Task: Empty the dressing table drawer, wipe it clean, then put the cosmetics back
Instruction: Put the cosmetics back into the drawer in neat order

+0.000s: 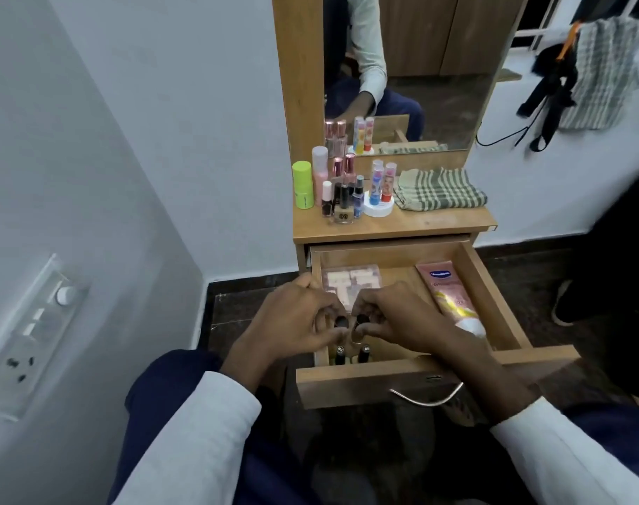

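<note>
You are reaching both hands into the open drawer (489, 286), at the six o'clock side of the table (420, 224). Your left hand (292, 322) is curling its fingers round a small dark-capped item (341, 321), and your right hand (394, 318) is pinching another dark-capped item (363, 318) right beside it, near the drawer's front edge. Below your fingers, two dark lipstick-like tubes (351, 353) are standing at the front. A clear palette case (350, 280) is lying toward eleven o'clock inside the drawer, and a pink lotion tube (449, 293) is lying along the three o'clock wall. On the table top, a cluster of bottles (332, 191) is sitting at nine o'clock and a folded checked cloth (442, 189) at two o'clock. Whether you are emptying or refilling, I cannot tell for certain; judging by the cloth set aside unused, you are probably emptying, with wiping and returning to come.
</note>
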{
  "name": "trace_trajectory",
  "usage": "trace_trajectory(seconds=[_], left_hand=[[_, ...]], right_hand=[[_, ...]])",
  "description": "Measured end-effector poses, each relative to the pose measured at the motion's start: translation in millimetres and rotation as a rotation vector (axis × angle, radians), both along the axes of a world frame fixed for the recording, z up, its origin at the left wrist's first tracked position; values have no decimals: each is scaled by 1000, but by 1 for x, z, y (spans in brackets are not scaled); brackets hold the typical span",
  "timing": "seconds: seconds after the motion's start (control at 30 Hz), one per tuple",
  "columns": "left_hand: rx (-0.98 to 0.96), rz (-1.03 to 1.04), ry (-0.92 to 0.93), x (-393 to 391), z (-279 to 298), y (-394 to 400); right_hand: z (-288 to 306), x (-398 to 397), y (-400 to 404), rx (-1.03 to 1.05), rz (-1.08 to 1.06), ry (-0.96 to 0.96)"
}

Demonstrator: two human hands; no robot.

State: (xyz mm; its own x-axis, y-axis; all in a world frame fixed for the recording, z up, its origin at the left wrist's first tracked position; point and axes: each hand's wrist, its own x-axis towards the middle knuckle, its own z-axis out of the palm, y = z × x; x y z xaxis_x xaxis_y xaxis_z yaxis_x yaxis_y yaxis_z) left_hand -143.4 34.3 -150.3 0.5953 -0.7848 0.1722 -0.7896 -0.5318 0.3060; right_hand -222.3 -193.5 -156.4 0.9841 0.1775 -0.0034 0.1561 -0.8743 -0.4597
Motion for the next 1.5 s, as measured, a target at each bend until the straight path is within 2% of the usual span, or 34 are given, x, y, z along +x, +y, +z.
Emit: trace_trajectory(seconds=[0.13, 0.3, 0.53, 0.67, 0.77, 0.83, 0.9, 1.03, 1.23, 1.37, 1.5], left_hand=[[50, -56, -63, 6, 6, -4], [135, -137, -44, 10, 9, -6], [135, -195, 23, 12, 10, -3], [-11, -142, 103, 20, 3, -2], [-233, -54, 170, 28, -7, -6], [-364, 20, 128, 33, -10, -10], [-457, 112, 33, 40, -10, -16], [-577, 254, -185, 59, -10, -32], [-560, 430, -330, 80, 3, -61], [-491, 441, -441, 84, 11, -73], [-403, 496, -419, 96, 9, -78]], right_hand=[[-4, 0, -4, 109, -11, 25], [-7, 1, -1, 214, 48, 99], [-6, -4, -9, 333, 49, 206], [-7, -5, -6, 225, 100, 210], [-7, -2, -2, 189, 113, 215], [-6, -1, -3, 166, 105, 196], [-6, 2, -3, 130, 68, 120], [5, 20, -5, 63, -69, -222], [30, 73, -13, -123, -286, -673], [42, 92, -14, -242, -338, -790], [55, 106, -9, -398, -342, -848]])
